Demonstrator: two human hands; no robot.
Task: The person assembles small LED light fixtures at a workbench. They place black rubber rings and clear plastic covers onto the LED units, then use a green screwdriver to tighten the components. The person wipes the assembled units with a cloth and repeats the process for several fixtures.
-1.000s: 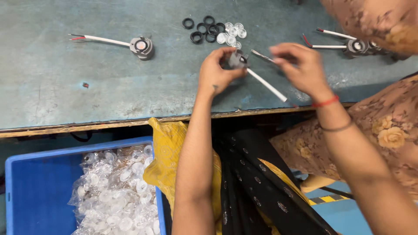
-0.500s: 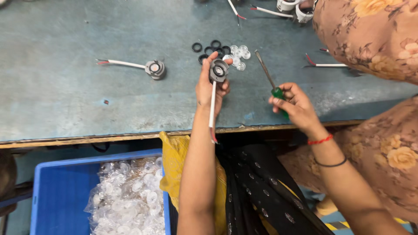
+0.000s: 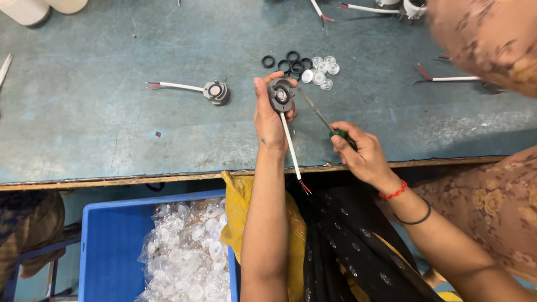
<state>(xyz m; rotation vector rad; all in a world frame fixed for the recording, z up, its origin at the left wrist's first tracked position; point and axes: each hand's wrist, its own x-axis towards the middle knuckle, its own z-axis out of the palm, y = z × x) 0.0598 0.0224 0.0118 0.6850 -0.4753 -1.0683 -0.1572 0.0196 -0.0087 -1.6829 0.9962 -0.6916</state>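
Note:
My left hand holds a small round grey lamp part upright, its white cable hanging down past the table edge with red and black ends. My right hand grips a green-handled screwdriver, whose metal tip points up toward the part's right side. Behind the part lie several black rubber rings and several clear round lenses on the blue-grey table.
A second grey part with a white cable lies left of my hands. More cabled parts sit at the far edge, white cylinders at top left. Under the table stands a blue crate of clear lenses in a bag, beside yellow cloth.
My left hand lifted the part off the table and turned it upright. My right hand swapped its grip to the screwdriver and brought the tip up to the part. The camera view moved closer.

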